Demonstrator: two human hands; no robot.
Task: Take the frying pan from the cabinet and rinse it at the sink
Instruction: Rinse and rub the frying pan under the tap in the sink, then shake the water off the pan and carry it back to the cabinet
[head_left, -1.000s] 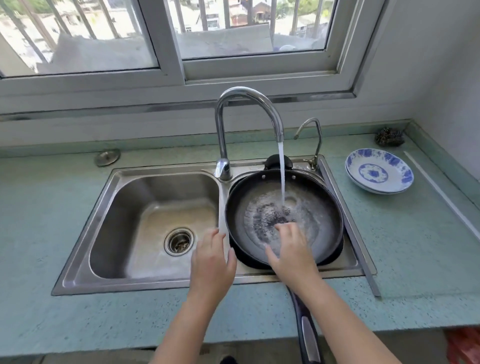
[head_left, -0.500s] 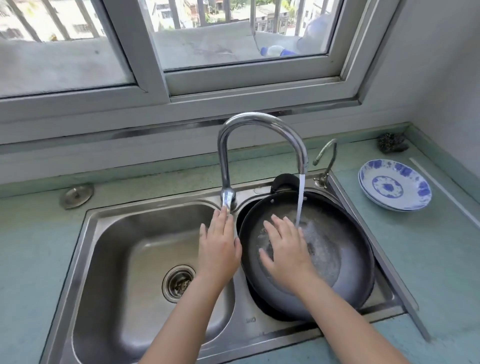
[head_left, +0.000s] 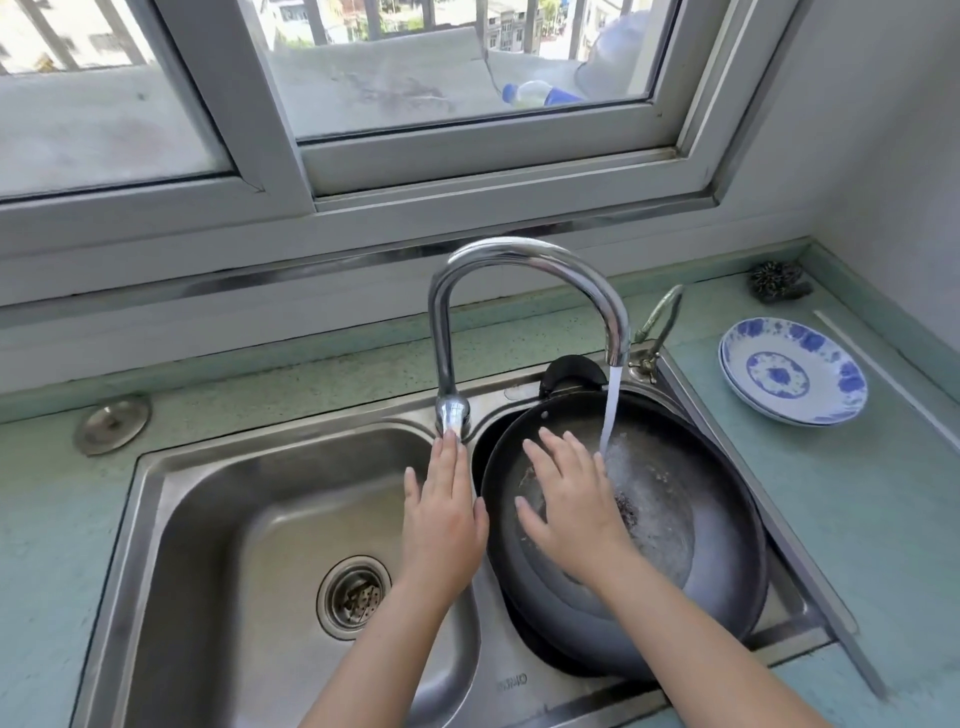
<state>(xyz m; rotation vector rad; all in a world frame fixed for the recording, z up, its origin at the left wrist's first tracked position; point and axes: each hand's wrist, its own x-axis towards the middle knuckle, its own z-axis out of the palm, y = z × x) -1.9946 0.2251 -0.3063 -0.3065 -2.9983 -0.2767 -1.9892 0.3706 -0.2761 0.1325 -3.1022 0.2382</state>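
Observation:
The black frying pan (head_left: 717, 545) lies in the right basin of the steel double sink (head_left: 171, 499). Water streams from the curved chrome faucet (head_left: 519, 260) into the pan and splashes on its bottom. My right hand (head_left: 569, 499) is flat inside the pan with fingers spread, just left of the stream, holding nothing. My left hand (head_left: 441, 512) rests palm down on the divider between the basins, fingertips touching the faucet's base. The pan's handle is hidden under my right arm.
Two stacked blue-and-white plates (head_left: 795, 371) sit on the green counter at the right, a dark scouring pad (head_left: 776, 280) behind them. A small brass tap (head_left: 657, 327) stands at the sink's back right corner. A round metal lid (head_left: 111, 423) lies left. The left basin holds only its drain (head_left: 355, 595).
My left hand slid forward along the divider up to the faucet base. My right hand moved from the pan's middle to its left side. The view came closer to the sink.

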